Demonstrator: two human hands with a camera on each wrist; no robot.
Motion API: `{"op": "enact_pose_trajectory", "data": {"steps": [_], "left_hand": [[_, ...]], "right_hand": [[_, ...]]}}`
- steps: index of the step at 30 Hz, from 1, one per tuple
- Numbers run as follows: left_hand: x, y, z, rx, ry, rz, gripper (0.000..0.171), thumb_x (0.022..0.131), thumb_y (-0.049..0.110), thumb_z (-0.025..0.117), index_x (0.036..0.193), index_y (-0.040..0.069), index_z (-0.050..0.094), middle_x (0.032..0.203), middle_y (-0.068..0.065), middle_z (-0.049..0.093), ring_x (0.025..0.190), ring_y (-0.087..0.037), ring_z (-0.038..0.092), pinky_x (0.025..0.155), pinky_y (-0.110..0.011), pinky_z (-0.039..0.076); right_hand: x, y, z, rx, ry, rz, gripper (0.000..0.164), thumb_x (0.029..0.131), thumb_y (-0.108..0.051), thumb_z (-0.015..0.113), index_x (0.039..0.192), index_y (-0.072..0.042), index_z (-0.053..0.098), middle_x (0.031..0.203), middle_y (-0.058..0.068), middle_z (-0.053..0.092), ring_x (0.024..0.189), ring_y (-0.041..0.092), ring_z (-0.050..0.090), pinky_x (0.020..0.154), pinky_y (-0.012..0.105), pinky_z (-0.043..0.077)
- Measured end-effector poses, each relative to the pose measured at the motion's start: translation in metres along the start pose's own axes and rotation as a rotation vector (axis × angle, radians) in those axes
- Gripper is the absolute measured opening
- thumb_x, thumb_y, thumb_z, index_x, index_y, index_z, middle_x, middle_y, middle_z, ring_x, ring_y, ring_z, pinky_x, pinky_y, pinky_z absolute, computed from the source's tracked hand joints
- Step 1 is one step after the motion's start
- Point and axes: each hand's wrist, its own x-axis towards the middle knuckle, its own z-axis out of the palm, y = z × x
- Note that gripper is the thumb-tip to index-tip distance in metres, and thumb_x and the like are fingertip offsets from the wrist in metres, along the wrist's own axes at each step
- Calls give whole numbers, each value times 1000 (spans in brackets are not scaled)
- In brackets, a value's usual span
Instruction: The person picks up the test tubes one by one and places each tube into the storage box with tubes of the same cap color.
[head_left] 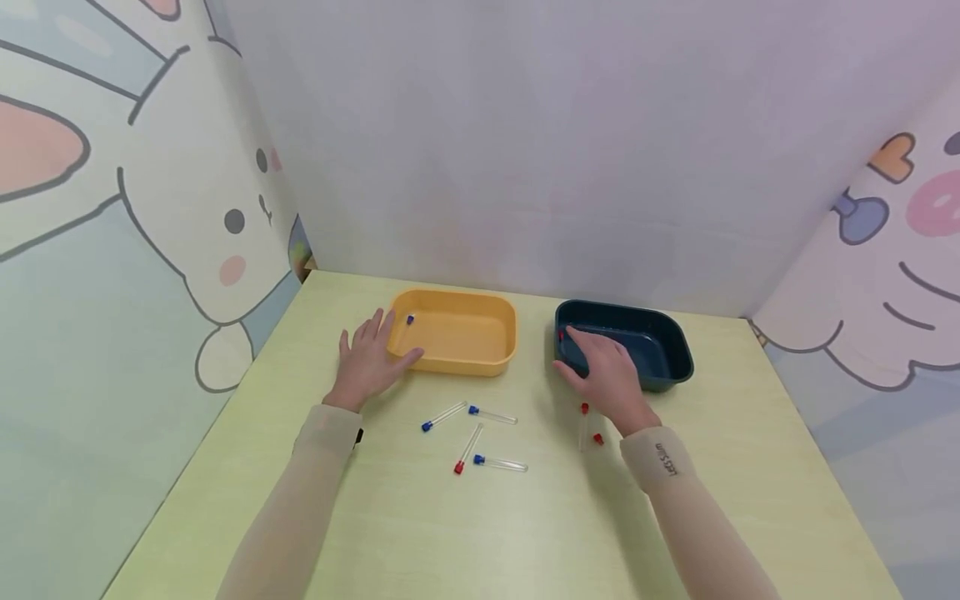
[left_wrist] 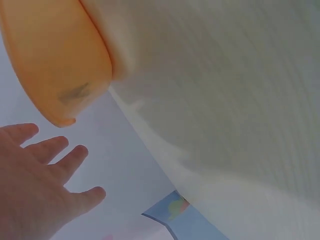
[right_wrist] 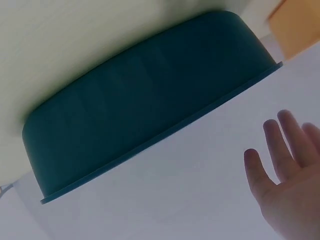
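My left hand (head_left: 367, 360) is at the left side of the yellow tray (head_left: 468, 367), fingers spread, with fingertips and thumb overlapping its rim. Inside that tray, near its left wall, is a small blue cap (head_left: 410, 319). My right hand (head_left: 609, 375) reaches over the left part of the dark teal tray (head_left: 667, 381), its fingers extended and apart. A small red cap (head_left: 561, 335) shows in the teal tray close to my index fingertip. In the right wrist view, the right hand's fingers (right_wrist: 282, 157) look straight, with nothing between them.
Between the arms lie clear tubes with blue caps (head_left: 444, 415) (head_left: 492, 413) (head_left: 500, 463) and a red-capped tube (head_left: 468, 448). Beside my right wrist are another red-capped tube (head_left: 584, 427) and a red cap (head_left: 597, 438). A pale curtain (head_left: 525, 167) stands behind the table.
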Motion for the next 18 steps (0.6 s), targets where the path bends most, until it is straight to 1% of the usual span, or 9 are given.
{"op": "enact_pose_trajectory", "data": {"steps": [4, 8, 13, 18], "left_hand": [[0, -2, 1, -25, -10, -1, 98, 96, 66, 56, 166, 10, 16, 173, -20, 14, 156, -45, 21, 124, -74, 3], [0, -4, 3, -59, -4, -1, 98, 96, 64, 58, 165, 8, 18, 173, -20, 17, 156, -45, 23, 124, -74, 6], [1, -5, 6, -93, -14, -10, 98, 96, 64, 59, 165, 7, 19, 172, -21, 20, 156, -46, 24, 124, -74, 9], [1, -6, 6, -102, -3, -8, 97, 96, 62, 59, 164, 5, 20, 171, -23, 22, 154, -48, 27, 123, -74, 14]], "right_hand": [[-1, -5, 6, 2, 13, -42, 65, 97, -47, 69, 150, -12, 54, 148, 13, 61, 138, 35, 54, 121, 59, 35], [-3, -9, 12, 7, 20, -88, 58, 96, -47, 70, 142, -10, 63, 139, 12, 68, 132, 34, 61, 119, 56, 40], [-5, -18, 19, 31, -31, -107, 55, 96, -46, 70, 139, -12, 65, 136, 11, 70, 130, 34, 63, 116, 56, 44], [-5, -27, 29, 69, -60, -138, 46, 96, -41, 72, 131, -12, 71, 128, 7, 74, 122, 29, 68, 110, 53, 49]]}}
